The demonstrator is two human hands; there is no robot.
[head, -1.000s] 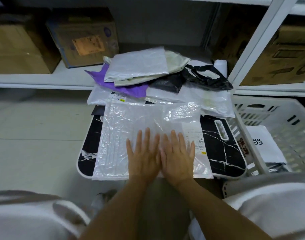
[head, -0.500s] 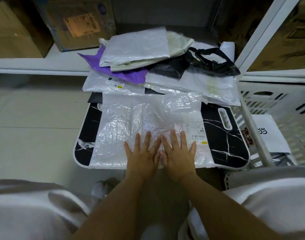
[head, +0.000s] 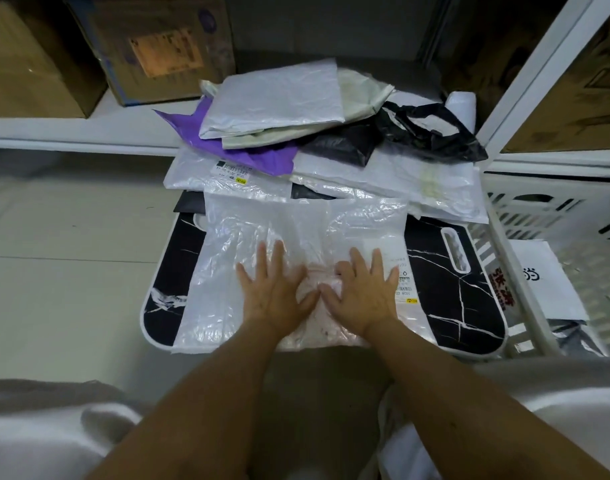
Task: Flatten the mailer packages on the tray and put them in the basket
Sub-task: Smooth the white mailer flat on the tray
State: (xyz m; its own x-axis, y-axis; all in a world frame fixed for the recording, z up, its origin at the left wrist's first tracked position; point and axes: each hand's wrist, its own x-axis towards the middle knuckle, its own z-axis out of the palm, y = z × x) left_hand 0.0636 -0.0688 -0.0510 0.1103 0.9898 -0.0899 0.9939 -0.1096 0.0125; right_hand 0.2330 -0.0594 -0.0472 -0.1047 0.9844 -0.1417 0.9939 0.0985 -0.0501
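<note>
Clear mailer (head: 262,230): flat on black marbled tray (head: 452,306), frame centre. Left hand (head: 274,289) & right hand (head: 364,289) press on it, fingers straight, spread. Vs earlier: hands were side by side, now apart. Pile of mailers (head: 272,98) above; white basket (head: 573,230) at right, cut off. Label under right hand partly hidden.

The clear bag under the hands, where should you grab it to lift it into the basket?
Probably pinch the clear bag's near edge, which overhangs the tray, coming from the near side. It lies flat under the left hand and right hand, so only the edges offer grip.
</note>
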